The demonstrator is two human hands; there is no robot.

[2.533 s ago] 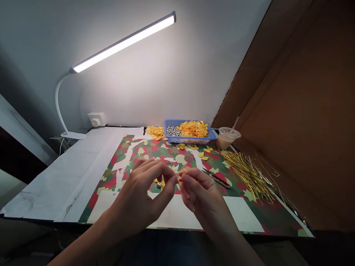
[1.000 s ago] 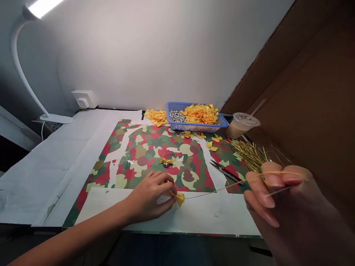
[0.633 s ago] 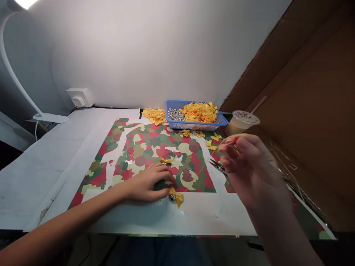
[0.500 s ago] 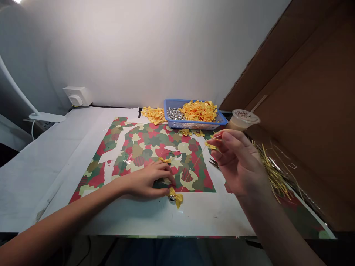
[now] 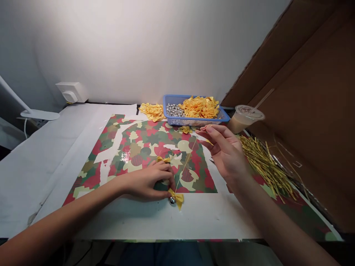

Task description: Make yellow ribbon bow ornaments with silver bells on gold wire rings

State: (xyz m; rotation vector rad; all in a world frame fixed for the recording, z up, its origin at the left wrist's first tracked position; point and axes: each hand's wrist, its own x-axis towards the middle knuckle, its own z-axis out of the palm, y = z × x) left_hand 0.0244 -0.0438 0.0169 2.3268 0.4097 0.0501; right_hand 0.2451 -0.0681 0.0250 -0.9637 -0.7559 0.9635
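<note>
My left hand (image 5: 155,181) rests low over the table, thumb and fingertips closed on one end of a yellow ribbon bow (image 5: 179,199). A shiny silver jingle bell (image 5: 172,200) sits at the bow's middle. From the bow a thin golden cord (image 5: 186,162) runs taut up to the right. Raised above the table, my right hand (image 5: 226,151) pinches the cord's upper part between thumb and forefinger. Another yellow bow (image 5: 163,159) lies just behind my left hand, partly hidden by it.
A blue basket (image 5: 191,121) with silver bells (image 5: 174,110) and yellow bows (image 5: 201,107) stands against the wall. More bows (image 5: 152,111) lie beside it. To the right are a lidded drink cup (image 5: 245,117), a bundle of golden cords (image 5: 267,166) and a cardboard panel (image 5: 313,111).
My right hand has moved left and slightly up, still pinching the cord, which now runs more steeply. My left hand stays on the bow. The view has shifted slightly.
</note>
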